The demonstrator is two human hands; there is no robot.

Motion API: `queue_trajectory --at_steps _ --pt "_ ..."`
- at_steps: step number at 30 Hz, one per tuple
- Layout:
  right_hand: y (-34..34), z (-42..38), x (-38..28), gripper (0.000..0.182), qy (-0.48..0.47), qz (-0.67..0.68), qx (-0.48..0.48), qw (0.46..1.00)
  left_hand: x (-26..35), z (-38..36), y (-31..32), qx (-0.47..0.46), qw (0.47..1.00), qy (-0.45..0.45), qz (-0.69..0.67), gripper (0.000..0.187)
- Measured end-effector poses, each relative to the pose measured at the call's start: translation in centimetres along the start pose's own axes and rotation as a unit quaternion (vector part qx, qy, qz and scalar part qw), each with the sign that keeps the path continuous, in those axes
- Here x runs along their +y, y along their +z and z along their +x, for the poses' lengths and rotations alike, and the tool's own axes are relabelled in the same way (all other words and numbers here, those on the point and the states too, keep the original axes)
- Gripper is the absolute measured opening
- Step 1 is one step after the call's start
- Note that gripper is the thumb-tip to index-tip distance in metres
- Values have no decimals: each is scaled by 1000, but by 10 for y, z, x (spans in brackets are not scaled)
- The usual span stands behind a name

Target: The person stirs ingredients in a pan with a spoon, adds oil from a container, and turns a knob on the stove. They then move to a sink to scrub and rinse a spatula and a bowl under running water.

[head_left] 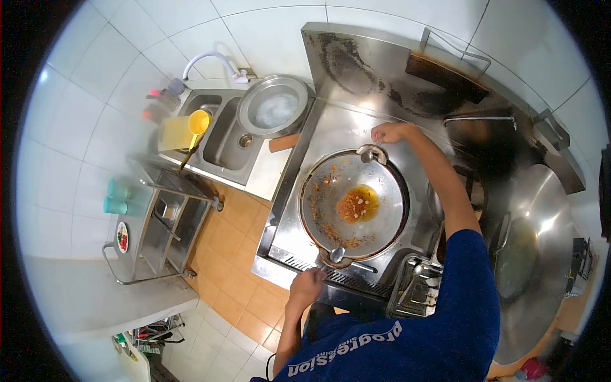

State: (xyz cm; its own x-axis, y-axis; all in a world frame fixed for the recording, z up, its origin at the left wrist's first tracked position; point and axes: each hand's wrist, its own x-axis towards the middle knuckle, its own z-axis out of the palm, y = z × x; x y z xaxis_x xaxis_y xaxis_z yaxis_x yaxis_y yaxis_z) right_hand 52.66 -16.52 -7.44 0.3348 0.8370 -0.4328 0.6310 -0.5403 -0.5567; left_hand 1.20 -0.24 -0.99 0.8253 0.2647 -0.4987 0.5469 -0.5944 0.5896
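A large round wok sits on the steel stove, with oil and an orange-brown paste pooled in its middle and bits stuck up its side. My right hand is just beyond the wok's far handle, its fingers drawn together; whatever they may hold is too small to make out. My left hand is closed at the stove's front edge, close to the near handle. What its fingers grip, if anything, is hidden. A shiny round metal piece shows at each handle.
Right of the stove stands a much larger wok holding liquid. A metal tray with utensils lies near my body. At the left are a double sink, a metal basin, a yellow dipper and a steel trolley bearing a plate.
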Motion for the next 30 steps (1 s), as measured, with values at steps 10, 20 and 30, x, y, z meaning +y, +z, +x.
queue_trajectory --at_steps 10,20,30 --pt "14 -17 9 28 -7 6 -3 1000 -8 3 6 9 1000 -6 -13 26" --pt "31 -19 38 26 13 34 29 999 -4 -1 2 23 999 7 -27 24" --pt "38 -50 50 28 22 12 49 998 -23 21 -11 26 999 29 -19 26"
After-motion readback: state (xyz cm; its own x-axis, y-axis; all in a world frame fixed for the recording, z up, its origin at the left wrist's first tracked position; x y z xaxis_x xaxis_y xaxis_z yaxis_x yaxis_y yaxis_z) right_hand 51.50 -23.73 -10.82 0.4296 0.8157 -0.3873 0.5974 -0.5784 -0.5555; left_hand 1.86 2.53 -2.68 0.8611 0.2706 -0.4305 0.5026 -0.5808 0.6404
